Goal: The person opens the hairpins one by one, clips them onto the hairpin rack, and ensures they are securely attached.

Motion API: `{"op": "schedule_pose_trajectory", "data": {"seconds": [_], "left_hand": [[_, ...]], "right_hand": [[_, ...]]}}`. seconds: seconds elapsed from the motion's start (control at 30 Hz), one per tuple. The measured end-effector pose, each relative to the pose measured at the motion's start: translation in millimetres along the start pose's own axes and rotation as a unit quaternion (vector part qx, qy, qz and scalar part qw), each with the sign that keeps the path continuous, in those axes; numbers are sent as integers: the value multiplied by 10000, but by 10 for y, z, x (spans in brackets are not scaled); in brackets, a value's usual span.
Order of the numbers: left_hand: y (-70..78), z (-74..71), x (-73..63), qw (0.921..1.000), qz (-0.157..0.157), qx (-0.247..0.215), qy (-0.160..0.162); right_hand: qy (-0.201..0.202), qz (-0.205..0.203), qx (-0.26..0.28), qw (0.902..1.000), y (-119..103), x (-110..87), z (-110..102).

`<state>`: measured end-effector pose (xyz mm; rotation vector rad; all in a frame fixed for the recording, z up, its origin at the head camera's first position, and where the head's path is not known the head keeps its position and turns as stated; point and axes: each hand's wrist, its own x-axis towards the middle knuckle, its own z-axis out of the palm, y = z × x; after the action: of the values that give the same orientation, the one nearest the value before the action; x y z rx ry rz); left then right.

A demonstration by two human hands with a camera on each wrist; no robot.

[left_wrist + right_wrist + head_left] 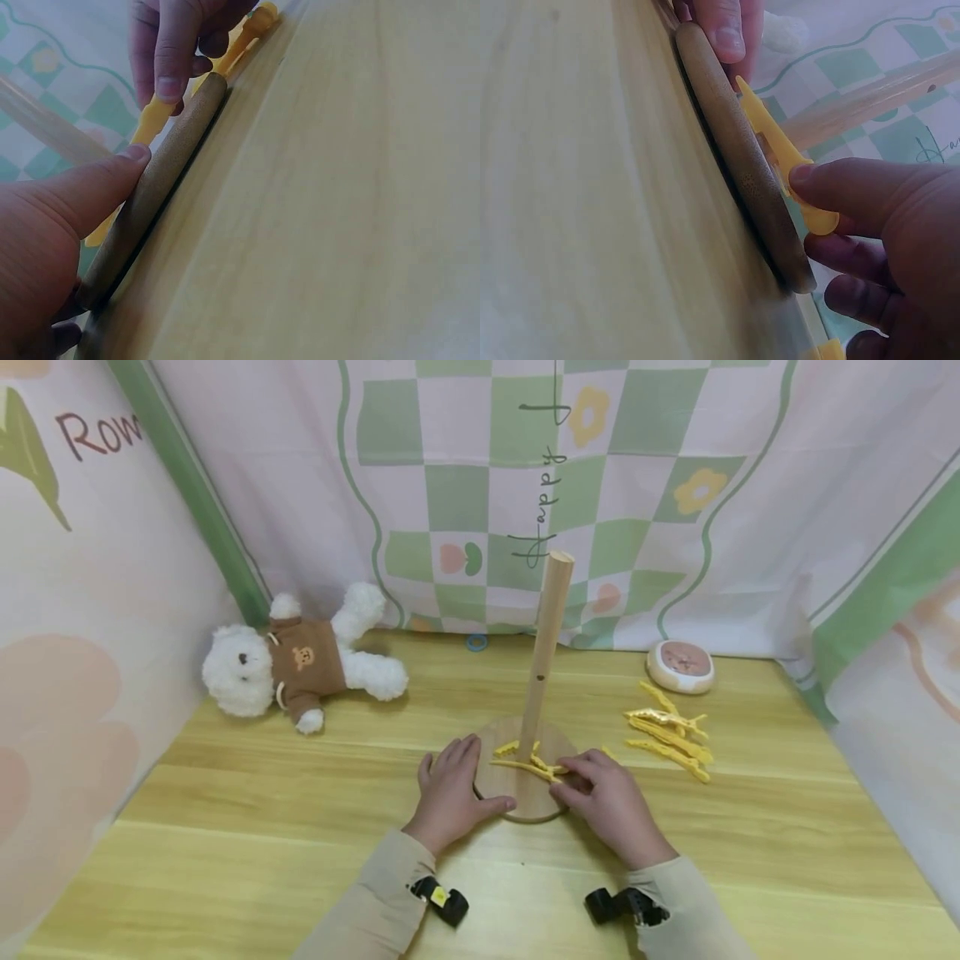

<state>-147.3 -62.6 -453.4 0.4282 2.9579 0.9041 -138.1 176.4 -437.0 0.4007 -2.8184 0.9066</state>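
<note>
A wooden stand has a round base [528,799] and an upright post [551,618]. My left hand [453,800] holds the base at its left side, thumb on the near edge and fingers along the left rim. Over the base's right part, my right hand [613,802] pinches a yellow alligator hair clip [772,142] between thumb and index finger. The clip lies low against the base, near the post's foot. Another yellow clip [506,749] rests on the base by the post, partly hidden behind it.
Several yellow clips [667,739] lie in a loose pile to the right. Behind them sits a white and pink round-cornered device [681,666]. A white plush bear [303,660] in a brown top lies at the left. A small blue ring [476,642] is near the back curtain.
</note>
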Motion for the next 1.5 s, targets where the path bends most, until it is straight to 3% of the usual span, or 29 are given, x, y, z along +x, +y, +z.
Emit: {"op": "schedule_pose_trajectory", "data": {"seconds": [0.4,0.67,1.2,1.5], "left_hand": [[-7,-2,-5,10000,1,-50,-30],[5,-16,-9,9999,40,-115,22],[-7,-2,-1,9999,-26,-122,-10],[-4,-5,-7,9999,54,-129,45]], "right_hand": [[116,279,119,9995,100,-96,-81],[405,284,28,9988,151,-172,-159],[612,739,92,9953,356,-381,-308],[224,1320,180,9908,404,-494,-401]]}}
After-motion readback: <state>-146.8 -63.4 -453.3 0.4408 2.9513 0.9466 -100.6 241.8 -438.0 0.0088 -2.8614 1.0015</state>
